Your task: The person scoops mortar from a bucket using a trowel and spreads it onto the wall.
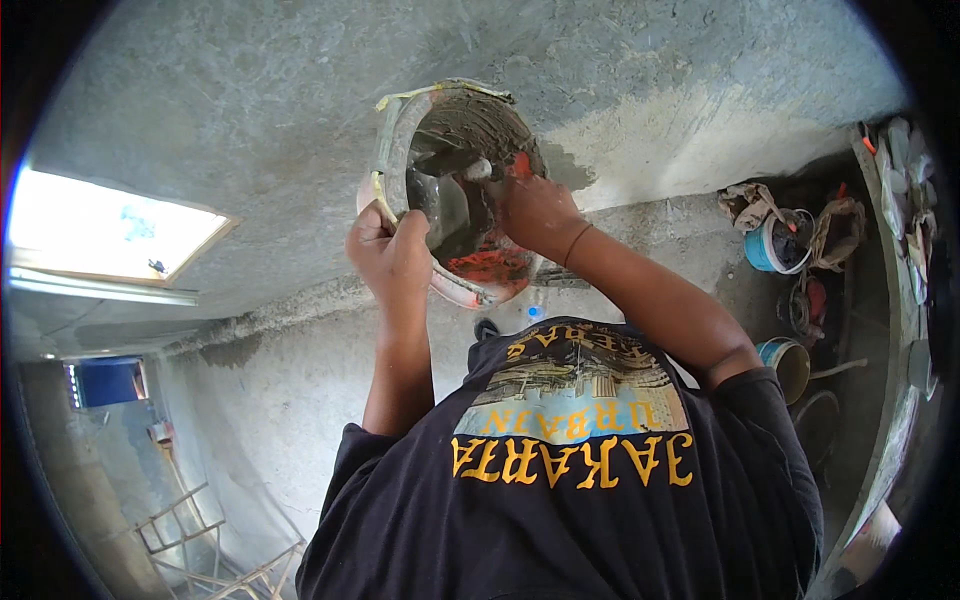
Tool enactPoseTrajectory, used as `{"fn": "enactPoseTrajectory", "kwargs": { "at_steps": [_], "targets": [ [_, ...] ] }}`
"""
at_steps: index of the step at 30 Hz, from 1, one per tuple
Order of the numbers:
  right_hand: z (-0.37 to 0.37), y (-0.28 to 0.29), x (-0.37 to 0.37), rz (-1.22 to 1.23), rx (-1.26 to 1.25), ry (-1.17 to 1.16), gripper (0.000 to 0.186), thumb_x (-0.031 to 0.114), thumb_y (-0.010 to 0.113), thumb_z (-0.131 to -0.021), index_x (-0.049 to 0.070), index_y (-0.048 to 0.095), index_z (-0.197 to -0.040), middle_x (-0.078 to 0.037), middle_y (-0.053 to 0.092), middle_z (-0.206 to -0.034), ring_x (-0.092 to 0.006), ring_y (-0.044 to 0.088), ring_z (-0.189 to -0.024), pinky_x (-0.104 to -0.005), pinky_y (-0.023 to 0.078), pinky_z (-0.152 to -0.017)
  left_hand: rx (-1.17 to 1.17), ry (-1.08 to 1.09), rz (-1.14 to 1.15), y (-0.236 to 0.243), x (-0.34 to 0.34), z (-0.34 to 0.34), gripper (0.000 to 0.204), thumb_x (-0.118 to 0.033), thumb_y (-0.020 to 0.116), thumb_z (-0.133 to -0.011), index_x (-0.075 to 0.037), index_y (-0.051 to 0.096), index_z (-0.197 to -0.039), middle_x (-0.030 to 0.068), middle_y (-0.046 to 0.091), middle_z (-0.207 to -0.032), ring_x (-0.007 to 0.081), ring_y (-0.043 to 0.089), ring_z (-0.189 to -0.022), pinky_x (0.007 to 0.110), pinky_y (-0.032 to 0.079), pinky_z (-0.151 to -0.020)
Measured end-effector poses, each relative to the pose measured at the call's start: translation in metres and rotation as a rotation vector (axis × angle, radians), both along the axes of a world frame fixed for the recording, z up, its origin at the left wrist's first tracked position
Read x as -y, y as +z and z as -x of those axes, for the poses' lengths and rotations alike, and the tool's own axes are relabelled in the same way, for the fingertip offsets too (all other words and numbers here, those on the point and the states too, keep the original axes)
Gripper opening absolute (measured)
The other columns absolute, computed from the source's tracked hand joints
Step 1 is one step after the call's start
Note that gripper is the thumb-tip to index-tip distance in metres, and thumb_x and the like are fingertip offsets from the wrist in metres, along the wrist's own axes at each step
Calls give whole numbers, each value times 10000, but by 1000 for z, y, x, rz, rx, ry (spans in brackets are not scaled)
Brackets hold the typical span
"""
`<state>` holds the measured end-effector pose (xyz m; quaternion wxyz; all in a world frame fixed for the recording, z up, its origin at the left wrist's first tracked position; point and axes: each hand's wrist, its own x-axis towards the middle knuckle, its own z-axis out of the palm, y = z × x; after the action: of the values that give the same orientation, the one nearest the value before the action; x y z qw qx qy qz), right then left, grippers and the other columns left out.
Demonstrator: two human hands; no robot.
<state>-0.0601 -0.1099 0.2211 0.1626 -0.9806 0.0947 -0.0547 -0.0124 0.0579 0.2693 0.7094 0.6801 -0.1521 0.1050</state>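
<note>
Where the grey plastered wall (pixel 250 100) meets the paler floor (pixel 290 400), other buckets stand off to the right, among them a blue-and-white one (pixel 762 246), well apart from the work. Held in front of the person, between both arms, is the mortar-smeared bucket (pixel 396 150), tilted so that its mouth faces the wearer. What bears its weight is hidden; if that is little more than the grip on its rim, it could swing or tip, and the wet mix inside could slop onto the floor.

The right hand (pixel 543 215) reaches over the near right edge into the mouth. Its fingers are curled inward and partly hidden, so whether they pinch a handle cannot be told. A hard push from this side might turn the bucket against its other hold, and a wet coating could make the fingers slide.

The left hand (pixel 392 247) pinches the lower left rim, thumb pressed against the fingers with the edge between them. Should that pinch loosen, the bucket would likely roll. Inside lies a flat grey piece (pixel 447 208), perhaps a trowel blade; it could scrape knuckles if it twisted. Smallest, a frayed yellow strip (pixel 379 186) runs along the rim and might snag or peel away under the thumb.
</note>
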Motion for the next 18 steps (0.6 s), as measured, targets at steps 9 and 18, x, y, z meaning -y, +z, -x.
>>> {"fn": "enactPoseTrajectory", "kwargs": {
  "at_steps": [9, 18],
  "targets": [
    [-2, -5, 5, -31, 120, -11, 323, 255, 569, -861, 71, 582, -1126, -173, 670, -910, -348, 664, -771, -461, 535, -667, -21, -45, -46, -1, -10, -10, 230, 35, 545, -650, 40, 672, -842, 12, 629, -756, 83, 545, -671, 212, 412, -635],
    [26, -17, 55, 25, 525, 99, 406, 176, 632, -804, 99, 571, -1197, -120, 645, -962, -321, 646, -798, -413, 537, -654, -52, -73, 32, 10, -11, -29, 55, 26, 538, -638, -7, 580, -650, -31, 524, -622, 43, 423, -562, 214, 317, -527]
  ]
}}
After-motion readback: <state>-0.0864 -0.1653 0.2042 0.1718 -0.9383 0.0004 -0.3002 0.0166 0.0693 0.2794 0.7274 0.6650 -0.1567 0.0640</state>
